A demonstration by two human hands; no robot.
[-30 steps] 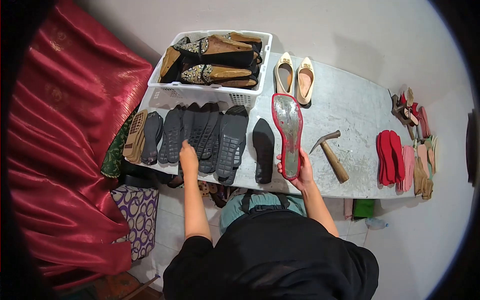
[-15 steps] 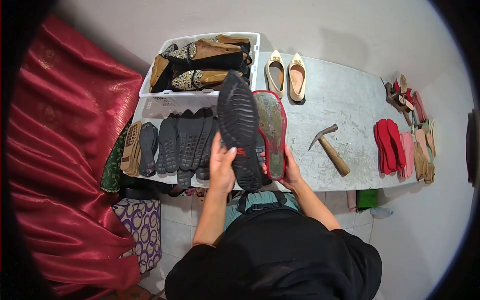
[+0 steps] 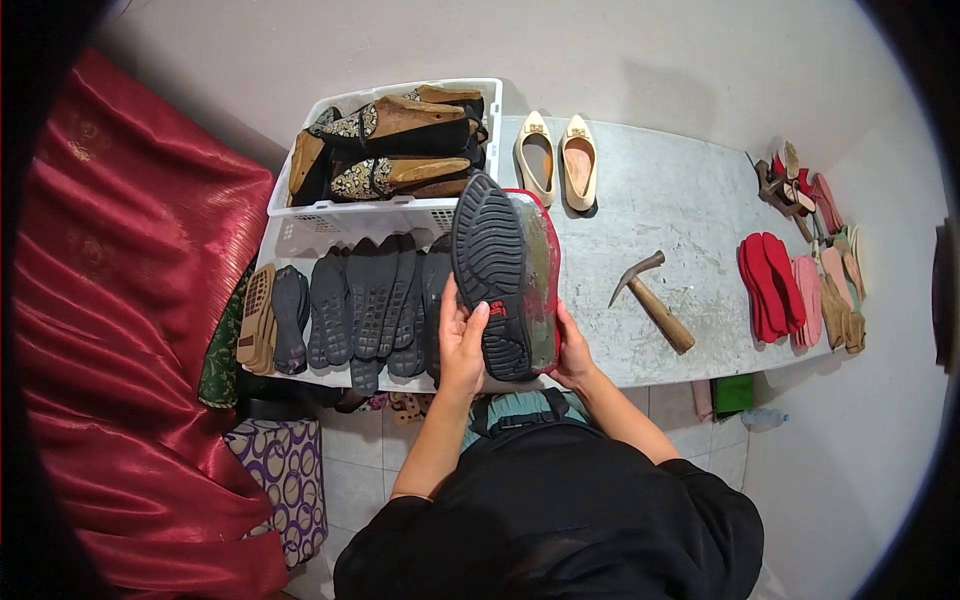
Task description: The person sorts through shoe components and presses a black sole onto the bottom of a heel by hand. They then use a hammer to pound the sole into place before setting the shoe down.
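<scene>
My left hand [image 3: 463, 350] is wrapped round a black rubber shoe sole [image 3: 490, 265], its thumb on the sole's edge beside a small red mark. The ridged tread faces up. Partly covered behind it is a red-edged insole [image 3: 543, 270] with a patchy grey-green surface. My right hand [image 3: 573, 352] grips that insole along its lower right edge. The two pieces overlap side by side in this view, above the table's front edge. Several more dark soles [image 3: 365, 300] lie in a row to the left of my hands.
A white crate [image 3: 285, 208] of shoes on wooden lasts stands at the back left. Cream flats [image 3: 578, 175] sit behind my hands. To the right lie a hammer [image 3: 660, 310], red insoles [image 3: 770, 290] and pink insoles [image 3: 806, 300]. Tan soles [image 3: 257, 315] are at the far left.
The black sole has turned its tread more toward the camera and shifted over the red-edged insole, covering more of it. Both hands keep their holds.
</scene>
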